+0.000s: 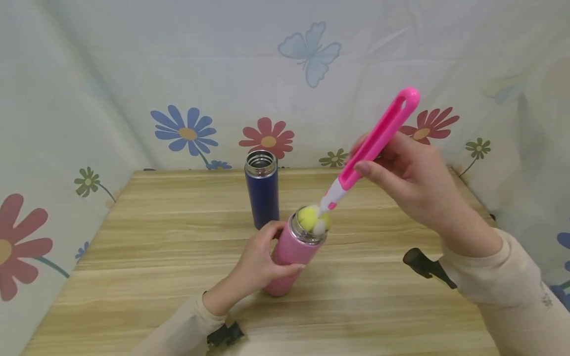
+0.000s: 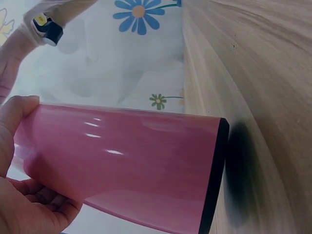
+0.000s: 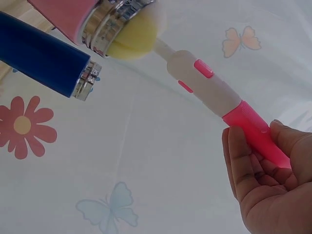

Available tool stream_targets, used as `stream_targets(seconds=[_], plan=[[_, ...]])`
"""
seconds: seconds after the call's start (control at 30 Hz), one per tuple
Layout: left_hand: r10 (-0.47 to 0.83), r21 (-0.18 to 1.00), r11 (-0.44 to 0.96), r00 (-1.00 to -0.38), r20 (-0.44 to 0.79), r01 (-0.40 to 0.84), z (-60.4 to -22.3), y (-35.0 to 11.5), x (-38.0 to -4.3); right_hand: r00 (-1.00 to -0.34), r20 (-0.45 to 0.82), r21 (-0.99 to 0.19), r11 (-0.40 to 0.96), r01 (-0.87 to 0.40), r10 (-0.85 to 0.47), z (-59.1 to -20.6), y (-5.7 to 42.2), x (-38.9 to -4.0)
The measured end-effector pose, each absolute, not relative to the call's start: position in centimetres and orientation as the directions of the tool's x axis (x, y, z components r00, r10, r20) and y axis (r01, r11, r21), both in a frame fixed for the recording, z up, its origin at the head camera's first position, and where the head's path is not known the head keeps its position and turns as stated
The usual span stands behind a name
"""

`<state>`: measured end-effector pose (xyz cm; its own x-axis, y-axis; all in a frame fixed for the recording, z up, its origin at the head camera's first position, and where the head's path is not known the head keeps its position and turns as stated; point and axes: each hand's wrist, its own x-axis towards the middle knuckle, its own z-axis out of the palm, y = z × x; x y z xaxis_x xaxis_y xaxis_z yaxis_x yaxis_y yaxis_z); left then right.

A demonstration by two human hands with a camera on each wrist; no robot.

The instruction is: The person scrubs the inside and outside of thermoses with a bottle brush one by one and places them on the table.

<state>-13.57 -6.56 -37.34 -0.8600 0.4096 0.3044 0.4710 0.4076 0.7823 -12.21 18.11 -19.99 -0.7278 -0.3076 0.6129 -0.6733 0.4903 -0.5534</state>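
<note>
A pink flask point(image 1: 294, 254) leans tilted on the wooden table point(image 1: 156, 277), its black base point(image 2: 212, 183) touching the wood. My left hand point(image 1: 262, 262) grips its body point(image 2: 122, 161). My right hand point(image 1: 409, 178) holds the pink handle of a bottle brush point(image 1: 378, 136) by its lower part point(image 3: 258, 136). The brush's yellow sponge head point(image 1: 311, 220) sits in the flask's steel mouth point(image 3: 117, 22), half inside. A dark blue flask point(image 1: 262, 190) stands upright and open just behind the pink one.
Floral cloth point(image 1: 187, 131) walls the table at the back and both sides. Bare wood lies to the left and in front of the flasks. A black wrist strap clip point(image 1: 425, 264) shows under my right forearm.
</note>
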Motion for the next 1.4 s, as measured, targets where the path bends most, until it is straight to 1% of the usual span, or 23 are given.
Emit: stream_targets(seconds=[0.3,0.6,0.7,0.9,1.13,1.27,1.4], plan=[[0.394,0.8,0.403,-0.873,0.287,0.444,-37.2,-6.5,-13.4,-0.749,0.58,-0.593,0.466,-0.657,-0.319,-20.6,17.9,-12.1],[0.39,0.802,0.401,-0.874,0.288,0.443,-37.2,-6.5,-13.6,-0.747,0.57,-0.571,0.489,-0.659,-0.342,-21.5,17.6,-12.5],[0.39,0.801,0.402,-0.875,0.288,0.443,-37.3,-6.5,-13.6,-0.762,0.54,-0.578,0.5,-0.645,-0.358,-21.9,17.4,-12.6],[0.383,0.808,0.401,-0.88,0.28,0.431,-37.5,-6.5,-13.8,-0.804,0.429,-0.599,0.537,-0.594,-0.411,-23.4,16.7,-12.9],[0.391,0.811,0.394,-0.877,0.278,0.433,-37.5,-6.6,-13.7,-0.795,0.377,-0.625,0.503,-0.597,-0.475,-25.3,16.0,-13.6],[0.395,0.807,0.387,-0.871,0.291,0.445,-37.5,-6.6,-13.7,-0.797,0.344,-0.661,0.475,-0.581,-0.497,-25.9,15.5,-13.7],[0.399,0.808,0.387,-0.871,0.287,0.444,-37.5,-6.6,-13.8,-0.791,0.348,-0.674,0.452,-0.585,-0.504,-26.2,15.3,-13.7]])
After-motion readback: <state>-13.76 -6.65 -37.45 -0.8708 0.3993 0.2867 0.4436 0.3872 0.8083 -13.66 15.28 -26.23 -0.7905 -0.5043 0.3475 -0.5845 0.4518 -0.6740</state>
